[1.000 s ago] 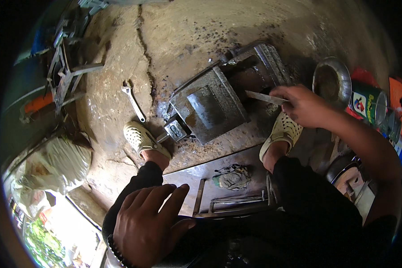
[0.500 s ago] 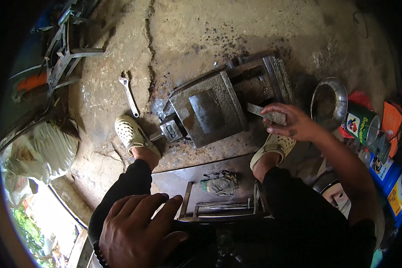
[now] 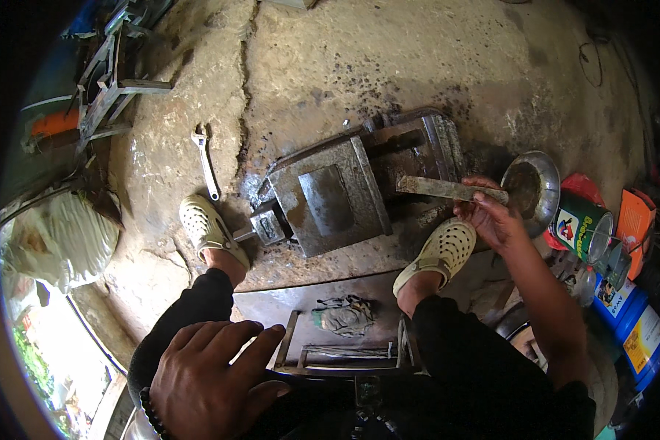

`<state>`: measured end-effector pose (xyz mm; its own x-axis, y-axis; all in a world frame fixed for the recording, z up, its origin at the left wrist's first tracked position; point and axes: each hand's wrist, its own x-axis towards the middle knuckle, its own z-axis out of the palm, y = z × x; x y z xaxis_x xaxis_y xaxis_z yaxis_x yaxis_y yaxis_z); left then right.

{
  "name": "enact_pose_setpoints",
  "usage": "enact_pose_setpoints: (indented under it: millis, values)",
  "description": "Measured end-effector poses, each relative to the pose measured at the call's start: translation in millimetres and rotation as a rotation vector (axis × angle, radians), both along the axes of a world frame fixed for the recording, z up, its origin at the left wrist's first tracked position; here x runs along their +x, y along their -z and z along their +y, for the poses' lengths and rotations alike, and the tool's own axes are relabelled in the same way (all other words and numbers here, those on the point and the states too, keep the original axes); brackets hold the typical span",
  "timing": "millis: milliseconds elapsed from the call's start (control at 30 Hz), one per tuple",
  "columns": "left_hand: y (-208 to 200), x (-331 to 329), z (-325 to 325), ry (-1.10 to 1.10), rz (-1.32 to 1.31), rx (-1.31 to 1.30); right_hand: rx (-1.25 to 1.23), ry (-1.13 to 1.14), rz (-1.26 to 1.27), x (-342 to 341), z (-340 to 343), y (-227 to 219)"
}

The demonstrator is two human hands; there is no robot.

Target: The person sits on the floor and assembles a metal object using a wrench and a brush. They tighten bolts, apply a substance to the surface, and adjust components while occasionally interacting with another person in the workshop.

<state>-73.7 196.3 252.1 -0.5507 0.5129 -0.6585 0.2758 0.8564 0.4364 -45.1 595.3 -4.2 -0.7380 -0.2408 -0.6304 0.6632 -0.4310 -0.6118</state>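
My right hand (image 3: 496, 215) is closed around one end of a flat, greyish metal bar (image 3: 434, 187), with the bar's free end pointing left. Beneath that free end lies a heavy, greasy metal assembly (image 3: 301, 229) with a raised square plate on top and a sliding-looking frame at its right. A square-headed metal shaft end (image 3: 269, 224) sticks out at its lower left. My left hand (image 3: 211, 372) lies over my left thigh with its fingers stretched and nothing in it. Left of the assembly, an adjustable wrench (image 3: 205, 163) rests on the floor.
A round metal bowl (image 3: 552, 192) stands right of my right hand. Beyond it are a green can (image 3: 588, 233), an orange container (image 3: 635, 220) and a blue container (image 3: 636, 330). A crumpled rag (image 3: 346, 317) lies between my feet. White sacks (image 3: 73, 238) and a metal frame (image 3: 110, 92) are at left.
My right hand has moved to the right and turned with the bar, so more of the bar shows. The whole view has shifted slightly. My left hand stays on my thigh.
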Motion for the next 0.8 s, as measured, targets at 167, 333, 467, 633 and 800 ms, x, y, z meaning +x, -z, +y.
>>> enact_pose_setpoints:
  millis: [167,333,467,633,800]
  values:
    - [0,2,2,-0.017,-0.006,-0.01,0.072,0.007,0.007,-2,-7,-14]
    - [1,-2,3,0.002,-0.029,0.003,0.505,-0.299,0.299,-1,-24,-8]
    - [5,-2,6,0.006,-0.022,-0.01,0.779,-0.386,0.574,1,-62,-5]
    - [8,-6,6,-0.012,-0.049,-0.016,0.747,-0.448,0.667,0,-77,6]
    - [9,-7,7,-0.03,-0.067,-0.023,0.672,-0.623,0.65,-2,-64,7]
